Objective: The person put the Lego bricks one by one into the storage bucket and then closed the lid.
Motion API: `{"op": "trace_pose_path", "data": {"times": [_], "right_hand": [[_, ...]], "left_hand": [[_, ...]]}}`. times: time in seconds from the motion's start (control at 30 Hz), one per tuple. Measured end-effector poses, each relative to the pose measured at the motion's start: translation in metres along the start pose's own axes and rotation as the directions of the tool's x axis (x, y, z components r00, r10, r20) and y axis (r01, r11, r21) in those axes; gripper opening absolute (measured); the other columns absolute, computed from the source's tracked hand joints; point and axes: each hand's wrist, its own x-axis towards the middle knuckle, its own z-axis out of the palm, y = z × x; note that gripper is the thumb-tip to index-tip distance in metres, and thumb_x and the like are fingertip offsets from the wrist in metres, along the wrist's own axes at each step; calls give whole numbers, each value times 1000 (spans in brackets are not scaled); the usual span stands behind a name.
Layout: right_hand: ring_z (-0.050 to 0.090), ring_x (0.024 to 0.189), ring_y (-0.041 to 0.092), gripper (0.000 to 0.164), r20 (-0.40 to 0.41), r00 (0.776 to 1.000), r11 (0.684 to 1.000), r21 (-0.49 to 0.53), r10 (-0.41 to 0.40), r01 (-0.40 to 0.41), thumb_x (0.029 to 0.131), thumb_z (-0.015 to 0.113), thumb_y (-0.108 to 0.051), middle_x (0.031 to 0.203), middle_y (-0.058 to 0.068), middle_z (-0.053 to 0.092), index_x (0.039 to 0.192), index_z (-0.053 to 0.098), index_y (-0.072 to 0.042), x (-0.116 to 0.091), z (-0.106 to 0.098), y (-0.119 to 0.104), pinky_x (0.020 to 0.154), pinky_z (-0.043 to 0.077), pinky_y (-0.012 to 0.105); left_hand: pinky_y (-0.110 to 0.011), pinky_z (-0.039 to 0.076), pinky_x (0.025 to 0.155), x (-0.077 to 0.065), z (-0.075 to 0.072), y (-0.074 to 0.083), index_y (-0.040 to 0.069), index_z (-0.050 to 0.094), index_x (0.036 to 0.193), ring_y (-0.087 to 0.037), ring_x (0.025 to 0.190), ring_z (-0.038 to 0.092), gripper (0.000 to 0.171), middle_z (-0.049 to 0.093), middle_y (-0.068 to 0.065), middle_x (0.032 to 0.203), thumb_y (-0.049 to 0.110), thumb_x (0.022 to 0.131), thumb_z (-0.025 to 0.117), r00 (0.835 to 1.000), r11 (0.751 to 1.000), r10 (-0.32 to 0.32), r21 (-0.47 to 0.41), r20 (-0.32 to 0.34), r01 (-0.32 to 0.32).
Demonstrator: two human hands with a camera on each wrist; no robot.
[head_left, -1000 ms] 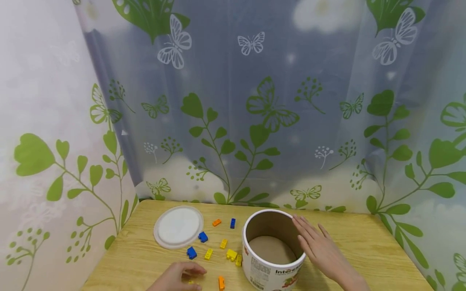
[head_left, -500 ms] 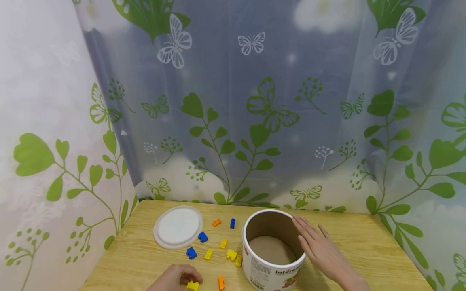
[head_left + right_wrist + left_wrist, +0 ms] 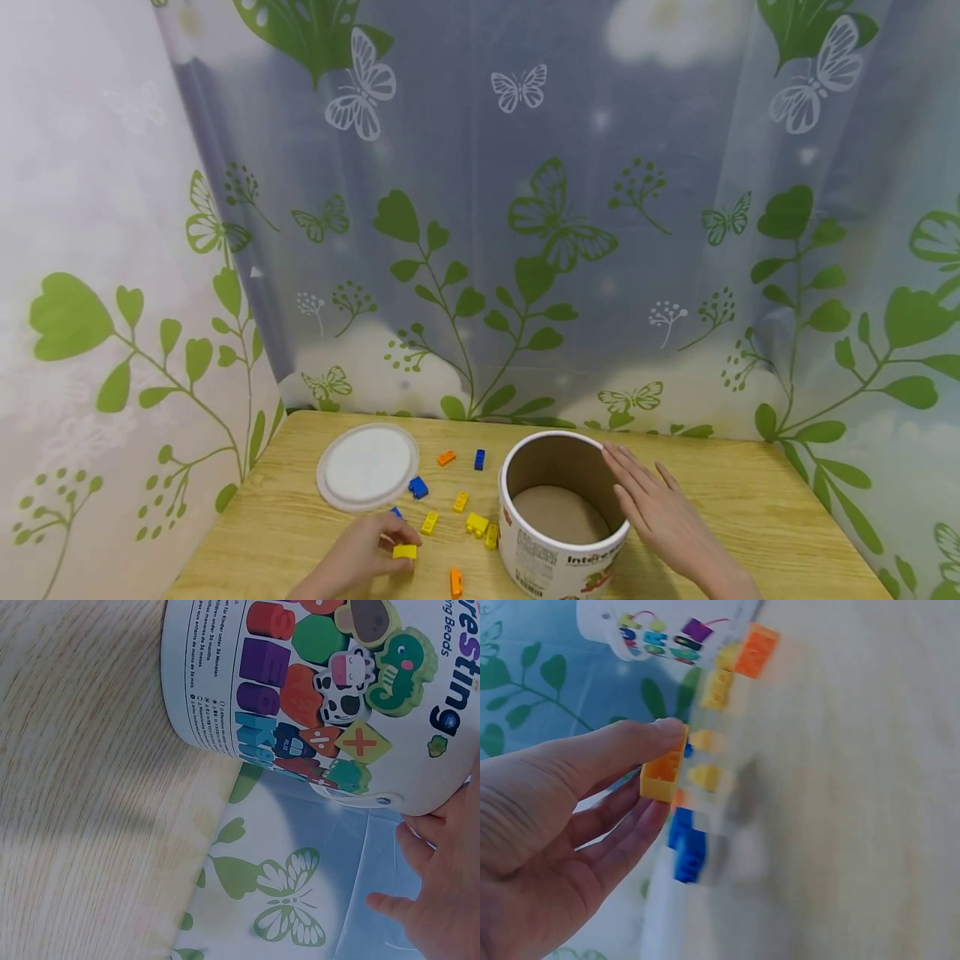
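Observation:
Between thumb and fingers, my left hand (image 3: 367, 546) pinches a yellow toy brick (image 3: 405, 552); the left wrist view shows the hollow underside of this brick (image 3: 660, 776). Beneath the hand a blue brick (image 3: 396, 512) is mostly covered. My right hand (image 3: 671, 521) rests with straight fingers against the rim and right side of a white round bucket (image 3: 517, 542). Printed toy pictures cover the bucket's side in the right wrist view. Its inside shows a bare brown bottom.
Loose bricks lie left of the bucket: an orange brick (image 3: 456, 583), a yellow brick (image 3: 476, 525), a blue brick (image 3: 418, 487) and several others. A white round lid (image 3: 367, 467) lies at the back left of the wooden table (image 3: 720, 475). Patterned curtain stands behind.
My left hand has taken hold of the yellow brick near the front edge and lifted it up and slightly forward. The right hand and the bucket have not moved.

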Motion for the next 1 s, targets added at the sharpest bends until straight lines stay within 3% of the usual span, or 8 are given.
{"op": "trace_pose_path", "data": {"times": [0.1, 0.23, 0.5, 0.63, 0.8, 0.9, 1.0], "right_hand": [[29, 150, 10, 50, -7, 1000, 1000, 3, -2, 2, 105, 54, -23, 157, 4, 46, 154, 45, -14, 0, -1, 0, 110, 34, 60], [8, 148, -9, 51, -7, 1000, 1000, 11, -3, 3, 105, 54, -22, 157, 4, 46, 154, 45, -14, 0, -1, 0, 110, 33, 61], [-4, 143, -17, 51, 0, 1000, 1000, 8, 2, -2, 104, 55, -21, 157, 4, 45, 154, 45, -13, 1, -1, 0, 111, 33, 61], [-6, 142, -19, 51, 9, 1000, 1000, 8, 6, -6, 104, 55, -21, 158, 3, 44, 154, 45, -13, 1, -1, -1, 112, 32, 62], [-4, 143, -18, 51, 19, 1000, 1000, 15, 13, -13, 105, 54, -21, 158, 2, 43, 155, 44, -14, 0, -1, 0, 112, 31, 62], [13, 151, -2, 51, 21, 1000, 1000, 17, 17, -17, 105, 54, -21, 158, 3, 44, 155, 44, -14, 0, -1, 0, 113, 31, 63], [34, 148, 18, 51, 36, 999, 999, 23, 27, -28, 105, 54, -22, 158, 3, 43, 155, 44, -15, 1, -1, 0, 113, 30, 63]], "left_hand": [[-24, 58, 70, 10, -5, 14, 9, 77, 99, -8, 83, 64, 18, 72, 3, 95, 13, 83, 84, 995, 996, 58, 72, -78, -53], [-33, 61, 71, 23, -9, 32, 12, 76, 100, -12, 84, 68, 18, 73, 2, 97, 14, 84, 84, 984, 991, 89, 111, -157, -72], [-28, 60, 70, 44, -11, 62, 15, 76, 98, -17, 83, 69, 16, 74, 0, 97, 15, 84, 84, 959, 972, 185, 182, -215, -147], [-23, 60, 71, 50, -11, 72, 15, 75, 98, -20, 88, 70, 16, 74, 0, 98, 14, 84, 84, 955, 973, 200, 158, -221, -167], [-21, 59, 74, 58, -12, 84, 16, 75, 101, -20, 89, 70, 16, 74, 0, 100, 14, 86, 82, 954, 976, 203, 125, -222, -178], [-23, 59, 76, 64, -12, 93, 16, 76, 102, -24, 91, 70, 16, 74, -1, 101, 15, 87, 82, 950, 975, 212, 118, -230, -190], [-27, 60, 78, 72, -10, 103, 16, 76, 104, -25, 93, 70, 17, 74, -1, 102, 16, 88, 81, 946, 972, 226, 115, -234, -204]]}}
